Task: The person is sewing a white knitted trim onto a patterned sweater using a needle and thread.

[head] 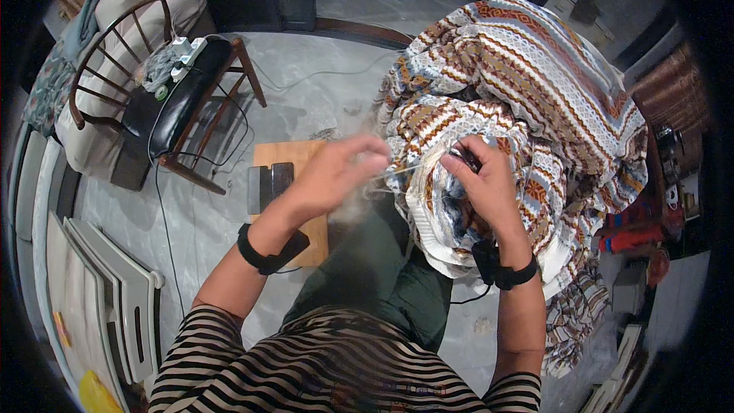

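Observation:
A large heap of patterned knit fabric [550, 80] in white, rust, grey and blue lies at the right and reaches over my right knee. My right hand [487, 178] is closed on a small dark tool, its kind unclear, above a gathered knit piece with a white ribbed edge [421, 223]. Left of it, my left hand [350, 172] is blurred, fingers curled near a pale strand [406, 170] that runs towards the right hand. Whether the left fingers pinch the strand cannot be told. Both wrists wear black bands with a dark device.
A wooden chair [166, 160] with a black seat holds power strips [192, 51] and grey yarn. Dark objects lie on a wooden board [312, 241] by my left forearm. Cables cross the floor. Pale panels [135, 321] lean at lower left; more knit fabric [573, 321] lies lower right.

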`<move>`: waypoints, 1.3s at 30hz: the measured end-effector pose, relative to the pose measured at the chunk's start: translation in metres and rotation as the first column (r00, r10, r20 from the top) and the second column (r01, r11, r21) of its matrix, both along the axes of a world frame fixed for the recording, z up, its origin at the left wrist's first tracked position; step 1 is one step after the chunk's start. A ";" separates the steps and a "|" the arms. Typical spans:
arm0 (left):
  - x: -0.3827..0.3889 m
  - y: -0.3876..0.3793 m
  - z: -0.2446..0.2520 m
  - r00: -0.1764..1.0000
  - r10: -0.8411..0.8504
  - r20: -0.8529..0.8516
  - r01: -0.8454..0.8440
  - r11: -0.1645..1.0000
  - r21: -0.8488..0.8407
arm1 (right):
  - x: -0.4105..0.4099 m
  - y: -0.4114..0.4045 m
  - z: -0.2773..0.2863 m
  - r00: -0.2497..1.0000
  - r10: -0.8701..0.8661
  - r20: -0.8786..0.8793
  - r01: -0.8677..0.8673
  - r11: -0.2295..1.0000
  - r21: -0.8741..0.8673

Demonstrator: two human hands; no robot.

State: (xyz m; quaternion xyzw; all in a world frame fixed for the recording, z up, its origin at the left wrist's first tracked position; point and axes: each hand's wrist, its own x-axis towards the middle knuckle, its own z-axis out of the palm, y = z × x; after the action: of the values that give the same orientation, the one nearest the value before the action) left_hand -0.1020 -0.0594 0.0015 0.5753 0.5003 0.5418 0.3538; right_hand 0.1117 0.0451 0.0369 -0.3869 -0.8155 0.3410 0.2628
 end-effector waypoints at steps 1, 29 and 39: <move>0.005 0.001 0.002 0.993 -0.056 -0.100 0.054 0.998 -0.022 | 0.000 -0.001 0.000 1.000 0.010 0.024 -0.010 1.000 -0.001; -0.044 -0.066 -0.006 0.971 -0.076 0.226 0.175 0.871 -0.458 | -0.004 0.003 -0.034 0.999 -0.033 -0.008 0.033 0.999 -0.003; -0.028 -0.002 -0.072 0.886 0.056 -0.461 -0.044 0.998 0.037 | -0.001 0.004 -0.047 0.988 0.021 -0.154 -0.035 0.996 -0.086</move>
State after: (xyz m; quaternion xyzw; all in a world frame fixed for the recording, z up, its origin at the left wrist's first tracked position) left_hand -0.1303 -0.0618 -0.0709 0.6790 0.5777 0.4047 0.2036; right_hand 0.1104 0.0487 -0.0105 -0.3595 -0.7823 0.4090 0.3023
